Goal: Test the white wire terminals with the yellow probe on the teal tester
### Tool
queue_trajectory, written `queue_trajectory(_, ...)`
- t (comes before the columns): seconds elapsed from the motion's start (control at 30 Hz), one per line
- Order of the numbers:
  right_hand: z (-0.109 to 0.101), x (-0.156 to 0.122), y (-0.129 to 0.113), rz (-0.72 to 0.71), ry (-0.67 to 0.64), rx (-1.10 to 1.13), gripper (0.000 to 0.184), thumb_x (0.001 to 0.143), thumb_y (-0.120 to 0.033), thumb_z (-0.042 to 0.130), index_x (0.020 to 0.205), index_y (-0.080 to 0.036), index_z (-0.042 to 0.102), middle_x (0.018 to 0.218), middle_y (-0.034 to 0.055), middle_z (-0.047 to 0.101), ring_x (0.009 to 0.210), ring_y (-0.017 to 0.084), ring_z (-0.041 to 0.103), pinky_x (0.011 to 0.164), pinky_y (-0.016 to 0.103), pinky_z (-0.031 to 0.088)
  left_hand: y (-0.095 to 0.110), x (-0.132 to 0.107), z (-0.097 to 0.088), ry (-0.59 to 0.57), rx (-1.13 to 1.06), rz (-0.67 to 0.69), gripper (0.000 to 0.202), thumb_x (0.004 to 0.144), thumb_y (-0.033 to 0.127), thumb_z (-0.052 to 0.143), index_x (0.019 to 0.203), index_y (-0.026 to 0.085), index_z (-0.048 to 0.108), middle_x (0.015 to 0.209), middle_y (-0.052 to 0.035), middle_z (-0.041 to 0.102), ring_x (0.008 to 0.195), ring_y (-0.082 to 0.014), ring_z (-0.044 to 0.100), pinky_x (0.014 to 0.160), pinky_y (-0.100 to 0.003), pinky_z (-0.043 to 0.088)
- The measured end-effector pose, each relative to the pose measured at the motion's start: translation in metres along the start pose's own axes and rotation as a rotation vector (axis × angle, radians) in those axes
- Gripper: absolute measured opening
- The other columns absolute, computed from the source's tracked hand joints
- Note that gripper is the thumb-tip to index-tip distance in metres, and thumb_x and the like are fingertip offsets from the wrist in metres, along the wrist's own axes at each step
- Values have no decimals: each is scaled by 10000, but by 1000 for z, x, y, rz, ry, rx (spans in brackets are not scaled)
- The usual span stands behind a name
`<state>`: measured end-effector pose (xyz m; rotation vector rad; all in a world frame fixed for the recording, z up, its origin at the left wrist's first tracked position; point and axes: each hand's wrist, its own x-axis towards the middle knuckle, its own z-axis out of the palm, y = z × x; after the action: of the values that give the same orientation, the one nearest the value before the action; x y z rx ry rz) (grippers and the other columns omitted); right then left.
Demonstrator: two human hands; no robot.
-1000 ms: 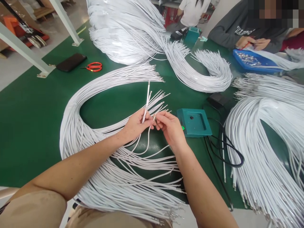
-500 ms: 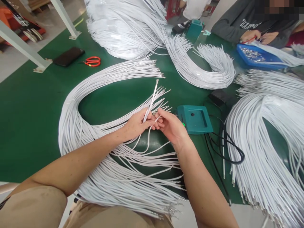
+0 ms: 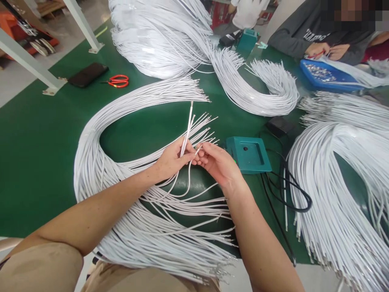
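Wires (image 3: 188,125) pinched in my left hand (image 3: 178,156), mid-frame, swung steeper, leaving one wire end (image 3: 198,150) clear beside my right hand (image 3: 221,164), whose grasp I can't tell

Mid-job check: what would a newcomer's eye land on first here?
The great heap of white wires at the top of the view leaps out. Next, the red-handled scissors, bright on the green table at upper left. At centre, the left hand holds white wire ends beside the right hand.
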<state>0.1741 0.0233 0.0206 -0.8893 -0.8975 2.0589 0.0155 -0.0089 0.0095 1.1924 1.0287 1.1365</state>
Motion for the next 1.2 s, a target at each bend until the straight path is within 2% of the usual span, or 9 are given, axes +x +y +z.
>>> queue_trajectory(0.07, 2, -1, -1, -62, 83, -76, 222, 747, -381, 715, 767, -166, 663, 667, -22, 560, 600, 91, 490, 652, 261, 453, 0, 0, -1, -17, -10, -4, 209, 812, 202, 625, 979, 174, 502, 777, 14, 620, 668, -99, 630, 612, -219, 488)
queue_trajectory(0.2, 7, -5, -3, -213, 240, -421, 203, 749, -362, 701, 770, -162, 675, 722, 4, 627, 628, 111, 526, 659, 268, 449, -2, 0, -4, -61, -31, -35, 480, 835, 242, 610, 1296, 217, 477, 796, 10, 576, 680, -99, 594, 562, -203, 460)
queue_trajectory(0.37, 8, -6, 3, -584, 358, -1186, 198, 884, -262, 509, 751, -175, 628, 736, 34, 615, 689, 154, 541, 684, 286, 420, -2, 1, -5, -88, -255, -203, 407, 810, 257, 650, 1208, 201, 583, 788, -6, 574, 672, -84, 558, 525, -174, 407)
queue_trajectory(0.47, 5, -5, 7, -771, 300, -1676, 285, 932, -204, 392, 757, -171, 615, 782, 77, 600, 758, 185, 528, 723, 305, 391, -2, 3, -7, -89, -364, -332, 453, 785, 254, 682, 1223, 223, 575, 784, -1, 582, 652, -69, 550, 507, -154, 379)
queue_trajectory(0.53, 3, -4, 6, -791, 256, -1826, 305, 945, -200, 363, 793, -171, 626, 787, 81, 602, 759, 192, 519, 729, 311, 381, -3, 5, -9, -92, -349, -347, 448, 779, 258, 687, 1214, 217, 585, 783, -4, 587, 646, -65, 552, 479, -143, 353)
queue_trajectory(0.67, -7, -5, -4, -743, 313, -1914, 214, 920, -222, 455, 1044, -164, 619, 932, 95, 664, 902, 238, 544, 847, 352, 368, -7, 8, -9, -33, -205, -286, 471, 763, 234, 689, 1217, 199, 569, 799, -16, 628, 651, -86, 601, 436, -142, 341)
queue_trajectory(0.87, -18, -3, -16, -498, 244, -2038, 126, 842, -139, 539, 927, -175, 626, 833, 68, 689, 849, 225, 583, 1013, 386, 296, -8, 9, -6, -7, -28, -270, 477, 770, 196, 653, 1231, 153, 539, 794, -31, 663, 659, -109, 645, 465, -159, 420)
queue_trajectory(1.03, -18, -3, -18, -501, 233, -2025, 155, 846, -99, 489, 904, -168, 615, 831, 77, 684, 830, 224, 575, 962, 371, 323, -8, 12, -4, 27, 5, -252, 419, 754, 158, 655, 1153, 130, 530, 767, -31, 667, 633, -125, 660, 461, -174, 434)
queue_trajectory(1.2, -22, 0, -18, -585, 239, -2043, 121, 815, -91, 511, 819, -178, 595, 741, 66, 646, 775, 229, 515, 811, 348, 349, -14, 15, -2, 43, 54, -236, 346, 773, 123, 618, 1103, 126, 516, 738, -21, 653, 622, -128, 669, 479, -181, 460)
